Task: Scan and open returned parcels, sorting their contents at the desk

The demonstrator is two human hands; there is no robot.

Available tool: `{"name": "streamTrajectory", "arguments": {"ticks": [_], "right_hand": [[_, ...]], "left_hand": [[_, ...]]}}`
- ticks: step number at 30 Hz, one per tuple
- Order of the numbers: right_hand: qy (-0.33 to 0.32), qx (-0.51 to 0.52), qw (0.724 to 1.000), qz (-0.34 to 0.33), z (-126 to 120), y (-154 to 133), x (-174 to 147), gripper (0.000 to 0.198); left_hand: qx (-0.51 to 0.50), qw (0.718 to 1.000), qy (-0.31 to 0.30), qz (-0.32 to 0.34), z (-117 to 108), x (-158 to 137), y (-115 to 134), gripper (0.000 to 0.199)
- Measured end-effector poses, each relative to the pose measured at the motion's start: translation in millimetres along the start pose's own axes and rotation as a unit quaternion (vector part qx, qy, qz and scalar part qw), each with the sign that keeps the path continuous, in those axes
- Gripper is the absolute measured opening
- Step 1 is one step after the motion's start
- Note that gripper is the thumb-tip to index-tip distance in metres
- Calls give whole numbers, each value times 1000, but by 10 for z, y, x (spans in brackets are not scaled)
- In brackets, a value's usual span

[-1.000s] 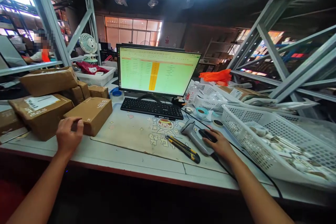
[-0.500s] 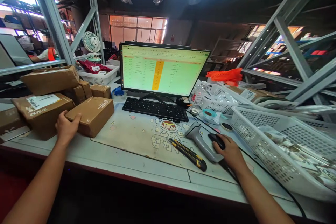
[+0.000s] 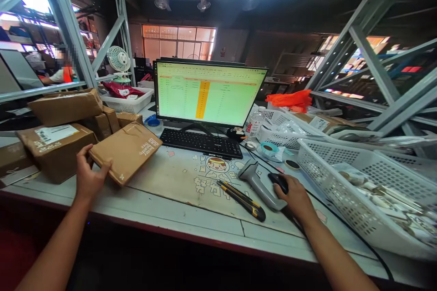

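Observation:
My left hand (image 3: pixel 91 173) grips the near left end of a brown cardboard box (image 3: pixel 128 152), thumb on the front edge. The box is tilted, its broad printed face turned up toward me. My right hand (image 3: pixel 296 198) is closed over a black computer mouse (image 3: pixel 280 183) on the desk mat (image 3: pixel 164 177). Just left of the mouse lies a grey barcode scanner (image 3: pixel 261 187). Beside that rests a black and yellow utility knife (image 3: pixel 241 199). A black keyboard (image 3: pixel 201 142) sits below a monitor (image 3: pixel 208 95) that displays a spreadsheet with one orange column.
Several more cardboard boxes (image 3: pixel 56 150) are piled at the left. White perforated baskets (image 3: pixel 341 191) stand at the right, the nearest full of small packed items. A tape roll (image 3: pixel 269 148) and a plastic bottle (image 3: pixel 254 122) stand behind the mouse. Another person (image 3: pixel 64 70) is far left.
My left hand has tipped the box up and moved it slightly right, so its printed face now shows. My right hand stays on the mouse. The camera view has shifted slightly.

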State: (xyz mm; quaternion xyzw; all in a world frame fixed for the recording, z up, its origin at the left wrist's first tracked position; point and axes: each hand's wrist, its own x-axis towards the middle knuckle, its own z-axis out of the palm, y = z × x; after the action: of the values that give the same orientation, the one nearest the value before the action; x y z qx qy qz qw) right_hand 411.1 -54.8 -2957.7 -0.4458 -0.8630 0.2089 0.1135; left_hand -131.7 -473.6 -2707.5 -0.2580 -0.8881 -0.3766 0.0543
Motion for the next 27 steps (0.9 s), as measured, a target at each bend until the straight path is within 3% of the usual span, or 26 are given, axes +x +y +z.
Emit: {"name": "streamTrajectory", "arguments": {"ticks": [4,6,9,12,15,18,21,25,27], "right_hand": [[1,-2,1000,7,-6,-44,-15,53],[2,-2,1000,16,-18,-76,-21,52],[4,14,1000,15,-93,-146,-16,53],[41,29,999,14,-262,-283,18,53],[71,27,997,25,-452,-564,72,53],[-52,10,997,60,-539,-1018,115,51],[-201,-58,972,105,-525,-1514,124,56],[-239,-123,952,143,-496,-1920,114,59],[-247,-133,947,155,-489,-1996,101,58]], "left_hand": [[-29,986,-30,160,51,-290,257,79],[-38,982,-65,174,108,-377,276,88],[-114,979,-166,43,194,-444,201,118],[-183,949,-232,-114,240,-466,135,137],[-200,934,-254,-155,273,-485,170,141],[-220,930,-261,-137,385,-532,260,139],[-239,926,-271,-112,570,-613,319,143],[-218,931,-284,-67,686,-765,407,142],[-159,950,-268,4,625,-881,493,144]]}}
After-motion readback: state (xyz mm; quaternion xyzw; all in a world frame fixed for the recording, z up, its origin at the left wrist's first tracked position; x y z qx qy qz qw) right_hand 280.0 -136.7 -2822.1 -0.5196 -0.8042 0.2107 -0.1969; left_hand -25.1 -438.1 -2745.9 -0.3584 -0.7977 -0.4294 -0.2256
